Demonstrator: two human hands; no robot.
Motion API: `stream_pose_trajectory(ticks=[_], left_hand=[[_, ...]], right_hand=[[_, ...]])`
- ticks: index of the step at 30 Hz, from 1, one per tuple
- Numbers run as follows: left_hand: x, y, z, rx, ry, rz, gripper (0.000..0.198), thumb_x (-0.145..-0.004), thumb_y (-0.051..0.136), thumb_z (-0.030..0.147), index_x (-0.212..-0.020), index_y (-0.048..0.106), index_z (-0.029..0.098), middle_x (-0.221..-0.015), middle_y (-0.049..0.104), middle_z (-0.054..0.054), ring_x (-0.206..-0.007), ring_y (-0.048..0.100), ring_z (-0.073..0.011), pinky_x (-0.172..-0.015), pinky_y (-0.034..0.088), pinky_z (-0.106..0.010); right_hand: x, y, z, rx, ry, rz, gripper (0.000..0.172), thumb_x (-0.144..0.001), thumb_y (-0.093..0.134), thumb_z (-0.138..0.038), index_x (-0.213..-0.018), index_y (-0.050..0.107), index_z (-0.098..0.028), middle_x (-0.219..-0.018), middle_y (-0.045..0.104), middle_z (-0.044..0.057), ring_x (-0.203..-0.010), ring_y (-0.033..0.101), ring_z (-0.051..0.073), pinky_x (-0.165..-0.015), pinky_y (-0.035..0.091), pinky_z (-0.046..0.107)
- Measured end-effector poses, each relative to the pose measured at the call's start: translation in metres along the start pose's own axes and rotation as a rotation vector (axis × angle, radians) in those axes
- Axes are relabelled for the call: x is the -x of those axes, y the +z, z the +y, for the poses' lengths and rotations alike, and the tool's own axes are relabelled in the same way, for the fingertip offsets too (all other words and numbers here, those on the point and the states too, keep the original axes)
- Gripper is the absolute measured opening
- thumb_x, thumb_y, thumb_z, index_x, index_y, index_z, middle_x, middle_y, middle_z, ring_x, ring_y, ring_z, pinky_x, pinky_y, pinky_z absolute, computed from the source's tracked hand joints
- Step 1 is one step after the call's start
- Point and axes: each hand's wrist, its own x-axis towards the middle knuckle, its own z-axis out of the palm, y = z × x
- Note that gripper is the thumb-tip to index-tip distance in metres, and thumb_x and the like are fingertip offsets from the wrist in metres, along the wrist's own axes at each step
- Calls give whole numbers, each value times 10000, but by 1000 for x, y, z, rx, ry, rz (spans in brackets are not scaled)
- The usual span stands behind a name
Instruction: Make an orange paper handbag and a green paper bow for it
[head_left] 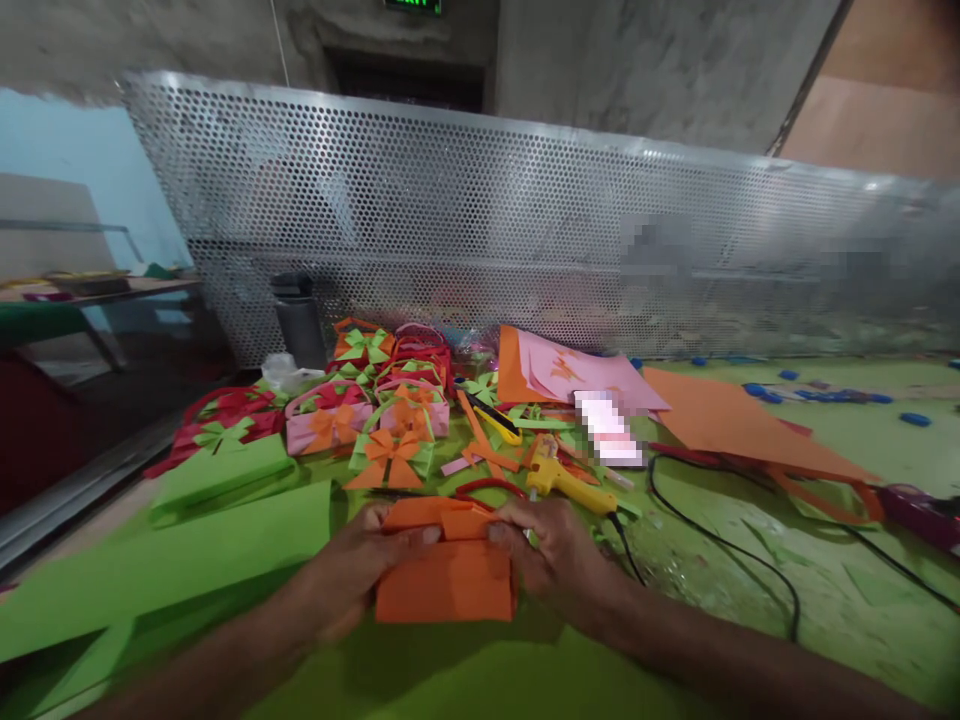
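Note:
A folded orange paper piece (446, 575) lies on the green table (750, 590) right in front of me. My left hand (360, 570) grips its left side, fingers curled over the top fold. My right hand (551, 550) holds its right side the same way, fingers closed on the edge. A yellow glue gun (566, 482) lies just beyond my right hand, its black cord (720, 540) trailing right. Red-handled scissors (487, 488) rest behind the orange piece.
Several small paper baskets with bows (375, 415) stand behind. Green sheets (172, 560) lie at left, orange sheets (727, 425) and pink sheets (570, 375) at right. A yellow cutter (499, 420), a dark bottle (298, 320) and a perforated metal panel (480, 220) stand further back.

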Motion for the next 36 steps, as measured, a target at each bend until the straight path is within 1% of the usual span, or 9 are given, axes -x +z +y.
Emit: stream_pose_trajectory(ticks=[5,9,12,16,18,23,28,33,36], left_hand=[[0,5,-1,43,-4,128,207,-610,767,234,-767,687,126,-743,729,-76,-698,675,-204,-661,534,-284],[0,4,-1,122,30,209,199,-597,778,221,-752,674,153,-718,730,-41,-691,684,-192,-630,554,-267],[-1,2,-2,161,37,217,207,-592,781,215,-761,676,158,-725,731,-40,-702,687,-202,-638,566,-288],[0,2,-4,136,56,161,215,-639,750,232,-835,694,165,-779,734,-50,-723,684,-199,-691,556,-293],[1,3,-5,114,66,114,229,-658,734,249,-872,700,173,-801,733,-49,-737,678,-196,-709,545,-290],[-1,-1,-3,-23,58,82,290,-584,778,220,-864,716,177,-798,730,-48,-699,657,-176,-646,514,-241],[-4,-3,10,-194,52,111,353,-506,809,187,-847,717,179,-864,725,-63,-708,641,-168,-619,485,-211],[-1,1,21,-463,94,-16,204,-640,716,271,-819,732,176,-747,721,-45,-620,621,-166,-526,448,-190],[1,-2,28,-470,88,3,242,-658,697,284,-883,727,199,-866,728,-61,-740,643,-195,-617,476,-210]], right_hand=[[0,-2,0,-34,-9,32,324,-878,403,-307,-614,536,-173,-530,479,-25,-487,427,100,-478,294,215],[-2,-6,4,-297,109,126,309,-912,355,-344,-819,594,-172,-684,605,15,-626,570,136,-567,407,229],[-4,-7,8,-435,191,157,309,-897,387,-393,-888,595,-165,-699,627,26,-657,600,154,-599,444,256],[-3,-5,4,-585,258,54,302,-825,506,-418,-962,580,-160,-725,629,25,-648,587,145,-567,455,249],[-2,-3,0,-636,306,23,303,-758,601,-356,-994,572,-169,-778,648,29,-696,602,149,-593,472,251],[-3,-3,-7,-645,356,54,121,-729,583,-223,-832,611,-167,-749,668,23,-668,612,137,-583,469,236],[-4,-5,-7,-571,447,16,225,-684,582,-176,-909,574,-174,-738,666,17,-607,600,131,-512,443,219],[0,0,-1,-497,389,-26,296,-694,582,-173,-987,551,-195,-789,669,26,-689,619,158,-545,461,232],[1,2,1,-438,350,-21,300,-709,561,-157,-1006,547,-199,-785,675,20,-672,617,155,-520,446,221]])
